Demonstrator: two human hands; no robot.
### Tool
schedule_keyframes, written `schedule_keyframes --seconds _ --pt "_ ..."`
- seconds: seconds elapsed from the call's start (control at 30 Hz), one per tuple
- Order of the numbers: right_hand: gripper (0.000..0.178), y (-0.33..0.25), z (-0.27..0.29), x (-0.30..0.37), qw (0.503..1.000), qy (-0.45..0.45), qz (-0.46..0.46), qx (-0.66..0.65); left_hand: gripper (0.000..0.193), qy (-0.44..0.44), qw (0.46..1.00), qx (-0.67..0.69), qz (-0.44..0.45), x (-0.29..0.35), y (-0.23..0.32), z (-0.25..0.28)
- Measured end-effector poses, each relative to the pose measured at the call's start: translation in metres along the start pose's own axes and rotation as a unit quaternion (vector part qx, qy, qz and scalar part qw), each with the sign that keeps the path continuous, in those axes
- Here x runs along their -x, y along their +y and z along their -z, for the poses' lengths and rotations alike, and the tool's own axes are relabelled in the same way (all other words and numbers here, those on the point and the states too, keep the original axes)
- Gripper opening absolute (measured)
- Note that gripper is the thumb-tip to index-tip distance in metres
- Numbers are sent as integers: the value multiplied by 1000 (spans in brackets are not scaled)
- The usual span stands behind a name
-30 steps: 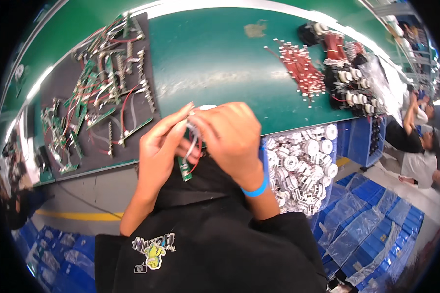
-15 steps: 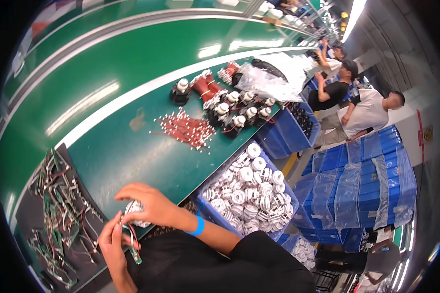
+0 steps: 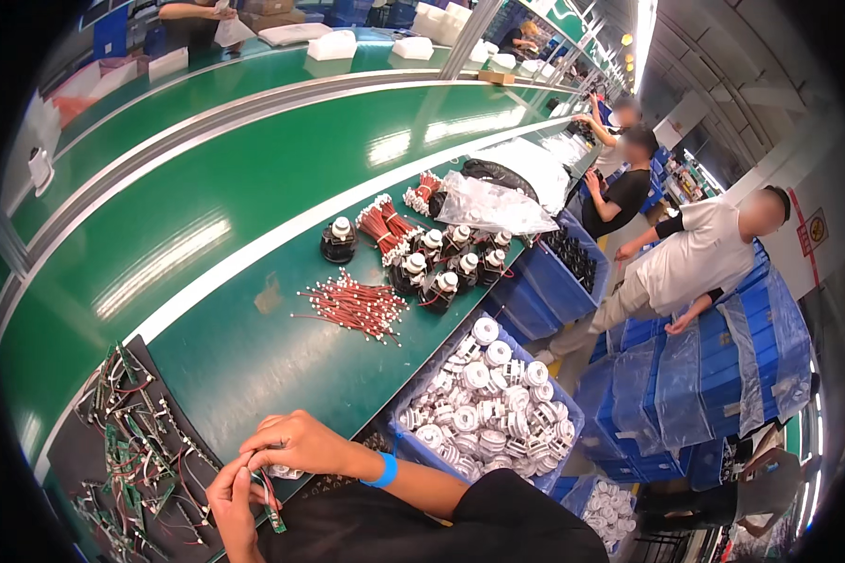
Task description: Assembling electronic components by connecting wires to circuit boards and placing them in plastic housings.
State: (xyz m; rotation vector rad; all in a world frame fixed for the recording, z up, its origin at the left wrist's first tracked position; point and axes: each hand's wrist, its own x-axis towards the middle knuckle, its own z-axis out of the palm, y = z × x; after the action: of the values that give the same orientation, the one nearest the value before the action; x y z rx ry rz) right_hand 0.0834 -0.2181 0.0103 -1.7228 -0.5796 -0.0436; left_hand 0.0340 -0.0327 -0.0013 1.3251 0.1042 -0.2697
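Observation:
My left hand [image 3: 231, 502] is closed on a narrow green circuit board [image 3: 275, 518] with red and white wires, low in front of my black shirt. The board's end hangs below the fingers, and its wires run up toward the fingertips. My right hand [image 3: 312, 445], with a blue band at the wrist, has thumb and forefinger brought together against the left fingertips; whatever they pinch is hidden. Partly covered under the right hand is a white round part [image 3: 286, 473] at the table's edge.
More wired boards lie tangled on a black mat [image 3: 155, 366] at left. On the green table [image 3: 216, 375] are loose red cables [image 3: 355, 308], bundled cables [image 3: 383, 225] and several black-and-white assemblies [image 3: 340, 242]. A blue bin [image 3: 573, 450] of white parts stands right. People stand farther off.
My right hand's fingers have closed in to meet the left fingertips, covering more of the white part. The view has tilted up, and a standing person at right has shifted.

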Motion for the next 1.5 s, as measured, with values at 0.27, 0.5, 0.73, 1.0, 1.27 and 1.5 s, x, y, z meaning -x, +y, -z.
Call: schedule_keyframes --seconds 0.27,0.5,0.73,1.0,1.27,1.5 --pt "27 -7 -4 4 982 -9 -161 -101 34 -24 999 -42 -7 3 8 -2" --pt "30 -3 4 7 975 30 -187 -119 54 -4 949 -281 -144 -6 18 -17" --pt "24 17 31 83 879 473 -10 -53 78 -131 808 -540 -196 -25 19 -65" --pt "48 88 121 244 722 586 -362 66 74 -100 758 -589 -263 -161 32 -41" --pt "71 199 200 310 673 378 -407 489 76 37 704 -607 -368 -321 68 39" --pt "79 185 212 285 624 329 -472 529 63 -13 712 -648 -269 -194 62 47"
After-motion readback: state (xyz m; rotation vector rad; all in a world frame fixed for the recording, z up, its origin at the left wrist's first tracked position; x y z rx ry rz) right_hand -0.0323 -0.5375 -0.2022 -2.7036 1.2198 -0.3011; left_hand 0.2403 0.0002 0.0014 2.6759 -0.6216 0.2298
